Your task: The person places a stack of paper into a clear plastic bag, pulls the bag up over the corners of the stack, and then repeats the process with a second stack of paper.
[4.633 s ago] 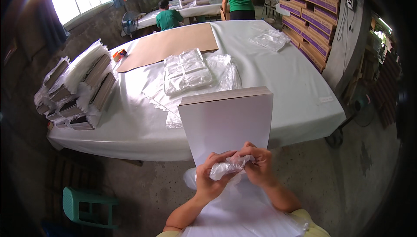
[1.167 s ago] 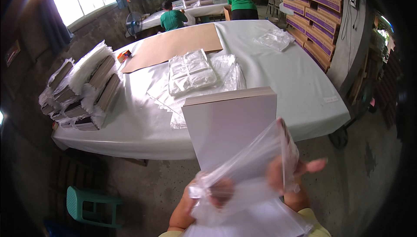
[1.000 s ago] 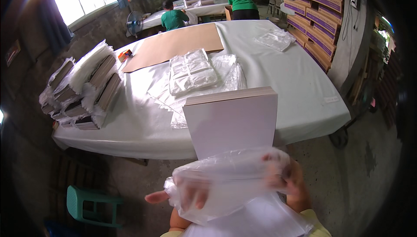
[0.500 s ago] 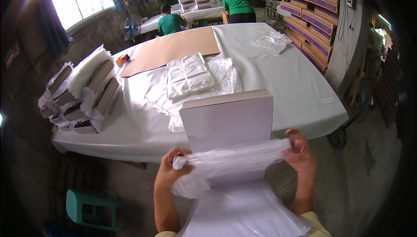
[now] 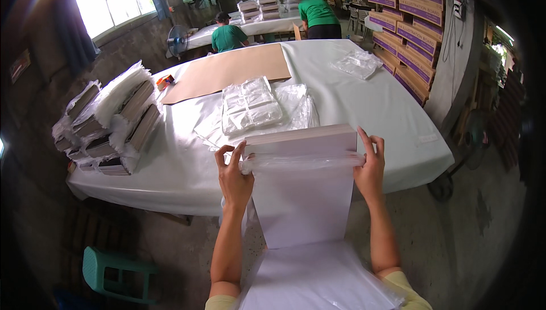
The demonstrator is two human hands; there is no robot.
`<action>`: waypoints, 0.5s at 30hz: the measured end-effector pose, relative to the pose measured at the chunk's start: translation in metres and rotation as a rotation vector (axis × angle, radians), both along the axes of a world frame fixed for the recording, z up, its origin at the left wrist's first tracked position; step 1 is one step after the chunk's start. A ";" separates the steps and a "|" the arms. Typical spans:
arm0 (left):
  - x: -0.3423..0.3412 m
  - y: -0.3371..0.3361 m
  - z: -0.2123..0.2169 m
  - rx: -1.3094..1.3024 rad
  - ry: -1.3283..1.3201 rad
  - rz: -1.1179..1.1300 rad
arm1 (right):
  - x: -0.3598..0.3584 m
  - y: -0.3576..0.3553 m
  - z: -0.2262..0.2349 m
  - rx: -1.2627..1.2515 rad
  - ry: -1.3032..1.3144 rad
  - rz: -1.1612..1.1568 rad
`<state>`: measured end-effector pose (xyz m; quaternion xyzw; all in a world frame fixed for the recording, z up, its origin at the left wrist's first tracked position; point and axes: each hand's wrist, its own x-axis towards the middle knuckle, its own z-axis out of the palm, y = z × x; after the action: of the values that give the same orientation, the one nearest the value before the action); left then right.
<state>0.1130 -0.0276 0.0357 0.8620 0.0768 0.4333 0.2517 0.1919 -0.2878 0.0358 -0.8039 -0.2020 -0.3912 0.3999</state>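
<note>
A thick stack of white boards (image 5: 301, 210) stands on edge in front of me, its far end at the table's near edge. Across it, just below its top, runs a gathered clear plastic bag (image 5: 304, 162). My left hand (image 5: 234, 178) grips the bag's left end beside the stack, fingers pointing up along the corner. At the opposite corner my right hand (image 5: 369, 168) pinches the other end, with index and middle fingers raised. Closest to me lies a white sheet-like pile under clear plastic (image 5: 321, 281); what supports it is hidden.
On the white-covered table (image 5: 398, 128) lie folded plastic bags (image 5: 250, 105), brown cardboard (image 5: 233, 71) and a tape roll (image 5: 165, 82). Wrapped board stacks (image 5: 108, 119) stand left. A green stool (image 5: 116, 273) is on the floor. Boxes (image 5: 409, 37) and two people in green (image 5: 318, 11) are beyond.
Both hands have moved up and away from me, carrying the gathered plastic bag from the middle of the board stack to just under its top edge.
</note>
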 end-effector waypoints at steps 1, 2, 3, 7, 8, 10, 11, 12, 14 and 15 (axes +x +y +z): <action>-0.001 -0.001 0.001 -0.034 0.012 0.002 | 0.002 0.000 0.001 -0.019 0.048 0.018; -0.002 0.000 -0.001 0.010 -0.033 -0.003 | 0.003 -0.001 0.001 -0.038 0.095 0.037; -0.004 -0.001 -0.004 0.054 -0.078 -0.008 | 0.004 -0.002 0.002 -0.057 0.142 0.055; -0.020 -0.007 -0.005 0.060 -0.251 -0.025 | -0.002 -0.004 0.002 0.015 0.094 0.053; -0.023 -0.006 -0.004 0.043 -0.270 -0.070 | -0.006 -0.004 0.002 0.063 0.059 0.061; -0.032 0.000 0.003 0.007 -0.310 -0.157 | -0.009 -0.005 0.002 0.124 -0.033 0.083; -0.037 -0.002 0.014 -0.031 -0.258 -0.154 | -0.009 -0.007 0.002 0.137 -0.090 0.096; -0.040 0.002 0.011 -0.098 -0.203 -0.208 | -0.010 -0.008 0.001 0.150 -0.147 0.109; -0.046 0.015 0.011 -0.224 -0.104 -0.322 | -0.010 -0.012 0.003 0.206 -0.155 0.167; -0.051 0.017 0.009 -0.417 -0.090 -0.379 | -0.007 -0.016 0.000 0.237 -0.156 0.231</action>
<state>0.0625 -0.0110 0.0449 0.7704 -0.0095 0.3912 0.5033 0.1847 -0.3041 0.0362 -0.6899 -0.2757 -0.4249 0.5172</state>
